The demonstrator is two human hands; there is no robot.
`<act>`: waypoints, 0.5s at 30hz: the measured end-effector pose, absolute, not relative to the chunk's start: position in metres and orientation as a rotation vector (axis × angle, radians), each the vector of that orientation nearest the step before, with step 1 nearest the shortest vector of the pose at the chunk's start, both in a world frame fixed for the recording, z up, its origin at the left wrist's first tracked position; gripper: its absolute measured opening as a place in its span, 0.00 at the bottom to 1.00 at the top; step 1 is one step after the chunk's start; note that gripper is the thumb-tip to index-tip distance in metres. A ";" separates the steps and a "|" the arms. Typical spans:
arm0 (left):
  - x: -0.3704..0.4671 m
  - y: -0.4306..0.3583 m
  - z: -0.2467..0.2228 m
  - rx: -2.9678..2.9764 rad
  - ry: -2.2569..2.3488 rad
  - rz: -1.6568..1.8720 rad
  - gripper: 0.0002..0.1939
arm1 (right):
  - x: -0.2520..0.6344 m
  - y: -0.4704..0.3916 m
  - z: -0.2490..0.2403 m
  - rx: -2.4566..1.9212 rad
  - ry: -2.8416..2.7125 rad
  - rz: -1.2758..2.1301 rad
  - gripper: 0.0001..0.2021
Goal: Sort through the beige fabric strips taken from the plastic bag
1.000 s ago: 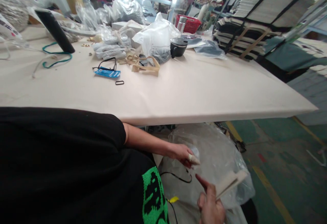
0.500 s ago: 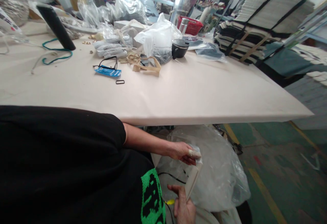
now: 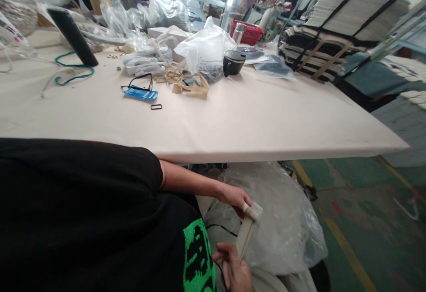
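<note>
Below the table's front edge, my left hand [image 3: 237,199] grips the upper end of a cream strip [image 3: 244,237], with a wrapped finger and a bit of clear film at its fingertips. My right hand [image 3: 235,267], low in the view, has its fingers curled round the strip's lower end. The strip slants between the two hands. Behind them a large clear plastic bag [image 3: 282,225] bulges under the table. A thin black cord [image 3: 221,226] runs beside the strip.
On the pale table [image 3: 266,123] lie glasses [image 3: 141,83] on a blue packet, a black rectangular ring [image 3: 156,107], tan straps, plastic bags and a black cup [image 3: 234,63]. A strapped fabric stack [image 3: 359,12] stands at right.
My left hand has moved slightly down and left with the strip's upper end. My right hand has shifted a little left, its fingers more curled.
</note>
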State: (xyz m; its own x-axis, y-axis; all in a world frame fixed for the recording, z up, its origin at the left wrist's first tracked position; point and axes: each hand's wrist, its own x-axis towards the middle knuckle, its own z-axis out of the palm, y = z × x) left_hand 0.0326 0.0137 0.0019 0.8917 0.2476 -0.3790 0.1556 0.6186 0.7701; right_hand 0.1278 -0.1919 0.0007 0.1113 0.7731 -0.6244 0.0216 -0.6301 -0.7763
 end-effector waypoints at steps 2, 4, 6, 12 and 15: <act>0.033 0.015 -0.004 0.824 0.426 -0.014 0.32 | 0.130 -0.188 0.002 -1.808 -0.749 1.565 0.39; 0.034 0.016 -0.013 0.722 0.394 -0.080 0.33 | 0.131 -0.183 0.008 -1.880 -0.757 1.409 0.38; 0.035 0.016 -0.023 0.629 0.407 -0.124 0.32 | 0.128 -0.182 0.019 -1.999 -0.857 1.118 0.33; 0.032 0.008 -0.036 0.579 0.482 0.001 0.32 | 0.113 -0.190 0.038 -2.217 -1.144 0.728 0.24; 0.031 0.004 -0.033 0.602 0.552 0.054 0.34 | 0.108 -0.195 0.036 -2.268 -1.126 0.615 0.24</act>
State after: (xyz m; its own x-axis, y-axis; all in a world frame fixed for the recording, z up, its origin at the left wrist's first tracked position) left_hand 0.0306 0.0037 -0.0330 0.8546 0.2055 -0.4768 0.1084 0.8275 0.5509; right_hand 0.1085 -0.1948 0.0361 0.5493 0.8199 -0.1615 0.5790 -0.5128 -0.6339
